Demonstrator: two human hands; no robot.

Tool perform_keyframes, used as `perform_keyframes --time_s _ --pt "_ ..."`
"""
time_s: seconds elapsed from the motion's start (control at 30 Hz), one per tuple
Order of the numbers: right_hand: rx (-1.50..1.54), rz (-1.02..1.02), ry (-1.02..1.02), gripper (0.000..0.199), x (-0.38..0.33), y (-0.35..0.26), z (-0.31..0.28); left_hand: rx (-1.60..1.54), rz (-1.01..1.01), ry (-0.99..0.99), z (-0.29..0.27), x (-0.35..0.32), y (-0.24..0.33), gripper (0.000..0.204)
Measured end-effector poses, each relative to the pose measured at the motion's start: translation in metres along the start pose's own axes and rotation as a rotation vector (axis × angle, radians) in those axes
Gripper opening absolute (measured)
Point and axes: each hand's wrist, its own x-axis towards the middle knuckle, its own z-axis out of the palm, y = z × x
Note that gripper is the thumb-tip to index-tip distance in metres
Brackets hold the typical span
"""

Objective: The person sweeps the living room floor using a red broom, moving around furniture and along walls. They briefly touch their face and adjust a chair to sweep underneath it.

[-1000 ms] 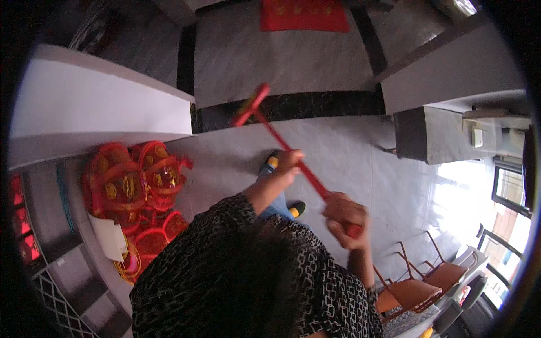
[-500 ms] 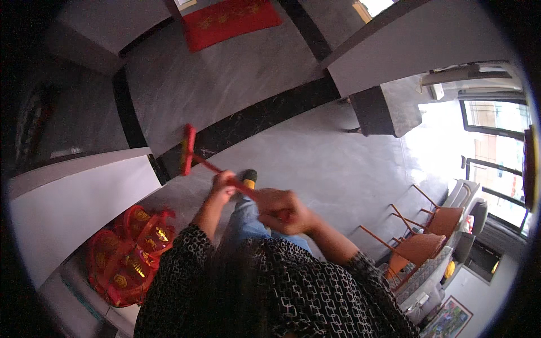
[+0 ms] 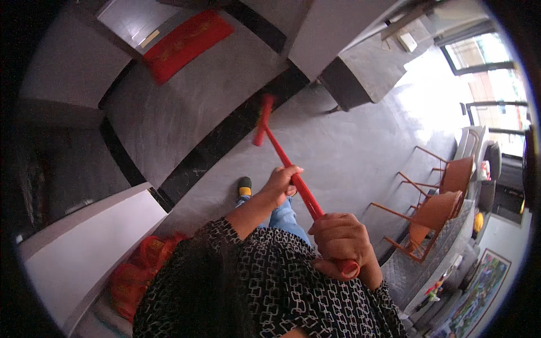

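Note:
A red broom (image 3: 278,149) runs slantwise from near my body to the floor ahead. My right hand (image 3: 341,242) is closed round the top of its handle, the handle's round end showing below the fist. Lower down the shaft, my left hand (image 3: 283,183) grips it with the fingers wrapped round. The narrow crosswise broom head (image 3: 261,128) is partly blurred, beside the black floor strip; its bristles are hard to make out, and I cannot tell whether it touches the floor.
A red doormat (image 3: 189,45) lies at the upper left. Red and gold decorations (image 3: 132,281) are beside a white panel (image 3: 93,236) at the lower left. Orange-brown chairs (image 3: 431,219) stand to the right, near a quilted mattress (image 3: 403,279). A grey cabinet (image 3: 360,73) is ahead right.
The broom head has swung to the right, and both hands have moved right with the handle. My view has turned, so the room appears shifted and tilted.

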Motion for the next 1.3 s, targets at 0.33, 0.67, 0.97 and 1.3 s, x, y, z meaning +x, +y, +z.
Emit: perform_keyframes --time_s 0.33,0.67,0.97,1.3 --pt "0.212 0.148 0.37 0.01 -0.085 0.138 -0.033 0.663 0.04 0.576 -0.056 0.144 -0.016 0.014" --pt "-0.205 0.275 0.474 0.019 -0.161 0.057 -0.156 0.614 -0.281 -0.022 0.151 0.205 -0.131 0.016" --pt "-0.08 0.107 0.507 0.021 -0.151 0.028 -0.207 0.666 -0.105 0.176 0.22 0.157 -0.093 0.019" --pt "0.017 0.22 0.865 0.011 -0.061 0.189 -0.173 0.69 0.067 0.429 0.108 0.32 0.033 0.033"
